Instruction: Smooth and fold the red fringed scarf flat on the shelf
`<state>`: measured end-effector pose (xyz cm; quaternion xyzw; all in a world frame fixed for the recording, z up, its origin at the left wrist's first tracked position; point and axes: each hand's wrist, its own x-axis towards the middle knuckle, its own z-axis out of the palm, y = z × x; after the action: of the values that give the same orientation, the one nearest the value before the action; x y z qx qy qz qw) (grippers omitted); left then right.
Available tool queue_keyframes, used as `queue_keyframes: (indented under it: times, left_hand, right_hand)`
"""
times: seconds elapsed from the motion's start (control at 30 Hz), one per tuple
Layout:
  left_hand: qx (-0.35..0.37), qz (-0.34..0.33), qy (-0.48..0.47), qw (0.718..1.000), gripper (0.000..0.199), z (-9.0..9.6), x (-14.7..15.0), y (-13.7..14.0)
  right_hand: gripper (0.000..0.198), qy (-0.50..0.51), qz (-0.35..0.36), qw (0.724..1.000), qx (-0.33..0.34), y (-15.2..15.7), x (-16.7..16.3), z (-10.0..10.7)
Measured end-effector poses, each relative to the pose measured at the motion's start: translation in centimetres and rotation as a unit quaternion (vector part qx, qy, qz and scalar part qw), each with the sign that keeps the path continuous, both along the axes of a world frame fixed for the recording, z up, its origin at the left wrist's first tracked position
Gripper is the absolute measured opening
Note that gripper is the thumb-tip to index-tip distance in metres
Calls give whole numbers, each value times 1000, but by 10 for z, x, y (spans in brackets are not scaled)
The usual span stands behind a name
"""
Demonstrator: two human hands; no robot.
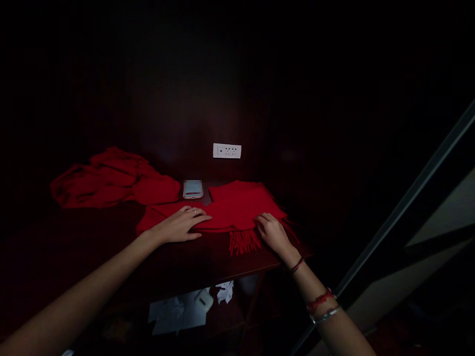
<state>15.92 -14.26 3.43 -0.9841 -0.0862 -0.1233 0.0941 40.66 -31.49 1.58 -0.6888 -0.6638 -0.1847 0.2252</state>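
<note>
A red fringed scarf (237, 205) lies folded on a dark wooden tabletop, its tassels hanging toward the front edge. My left hand (181, 225) rests flat on the left part of the scarf with fingers stretched out and apart. At the right end, just beside the tassels, my right hand (271, 231) has its fingers bent and drawn together on the cloth. The fingertips of that hand are partly hidden. A second red cloth (115, 180) sits in a crumpled heap to the left.
A phone (193, 189) lies behind the scarf, near the wall. A white power socket (227, 151) is set in the dark back panel. On a lower shelf are papers (178, 314) and a small white case (204, 300). A metal-edged frame (408, 195) slants along the right.
</note>
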Motion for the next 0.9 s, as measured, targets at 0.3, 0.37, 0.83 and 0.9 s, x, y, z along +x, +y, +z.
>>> queue_keyframes:
  times: [0.3, 0.37, 0.83, 0.9]
  left_hand:
    - [-119, 186, -30, 975, 91, -7, -61, 41]
    - [-170, 226, -41, 958, 96, -8, -73, 51]
    - [-33, 387, -271, 881, 44, 9, -105, 70]
    - [-124, 415, -216, 875, 46, -1, -99, 71]
  right_hand:
    - [48, -8, 216, 969, -117, 50, -56, 33]
    - [56, 1, 223, 963, -150, 65, -63, 31]
    - [41, 149, 170, 969, -104, 92, -46, 9]
    - [43, 161, 191, 963, -99, 92, -46, 8]
